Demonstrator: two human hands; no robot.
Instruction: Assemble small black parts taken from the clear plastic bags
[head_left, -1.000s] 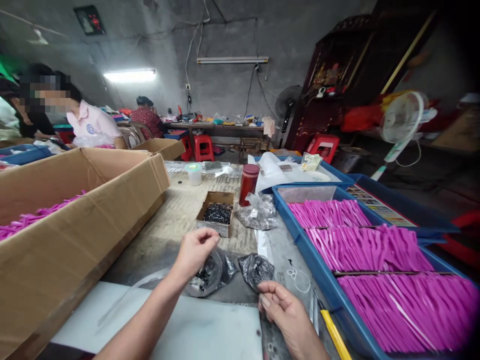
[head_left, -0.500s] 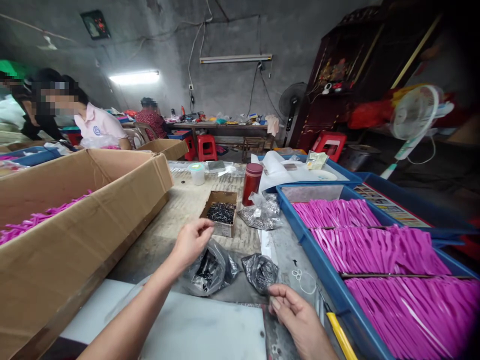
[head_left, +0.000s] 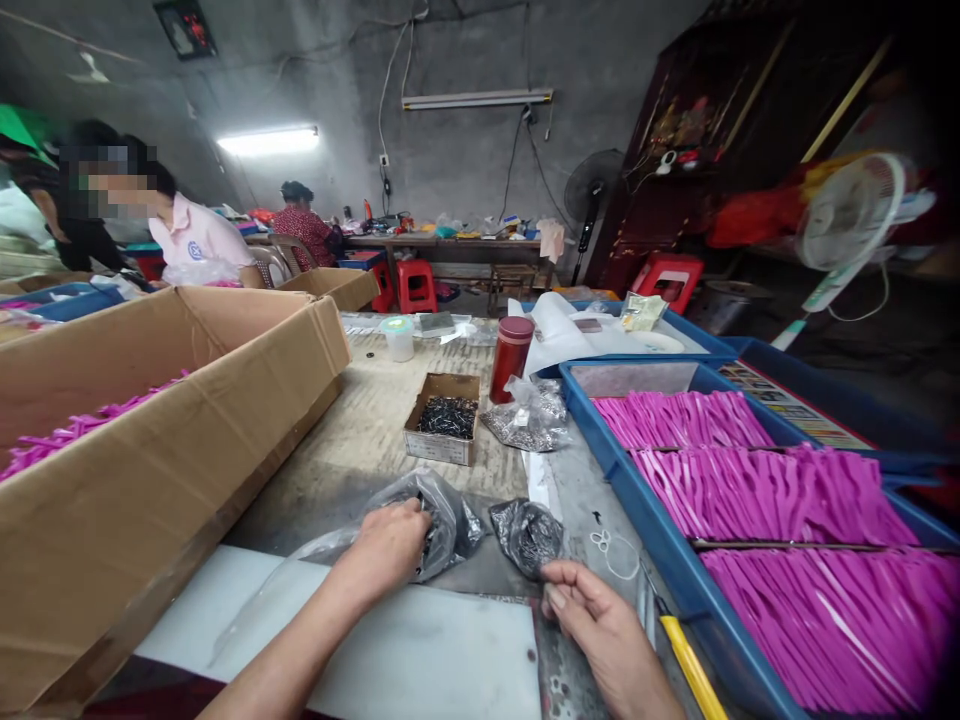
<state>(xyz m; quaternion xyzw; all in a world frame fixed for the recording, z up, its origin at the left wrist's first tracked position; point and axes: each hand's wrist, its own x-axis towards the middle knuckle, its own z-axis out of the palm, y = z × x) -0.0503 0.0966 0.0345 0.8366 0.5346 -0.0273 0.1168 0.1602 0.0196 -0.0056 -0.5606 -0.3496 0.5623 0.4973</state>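
My left hand [head_left: 396,540] reaches into the mouth of a clear plastic bag [head_left: 455,533] of dark parts; its fingertips are hidden inside. My right hand [head_left: 600,625] is closed, thumb against fingers, at the near edge of a smaller plastic bag [head_left: 527,538] full of small dark metal pieces. Whatever its fingertips hold, if anything, is too small to make out. Beyond the bags stands a small cardboard box [head_left: 442,450] of black pins or screws. A white board [head_left: 435,650] lies under my left forearm.
A large cardboard box [head_left: 187,430] with magenta pieces stands left. To the right, a blue tray [head_left: 637,510] holds rows of magenta plastic pieces [head_left: 780,500]. Near it lies a yellow-handled tool [head_left: 690,665]. A red canister [head_left: 512,360] stands behind a bag of metal parts [head_left: 529,425]. Co-workers sit further back.
My left hand has come down from above, near the small cardboard box, into the plastic bag. My right hand stays nearly in place by the smaller bag. The view has shifted slightly.
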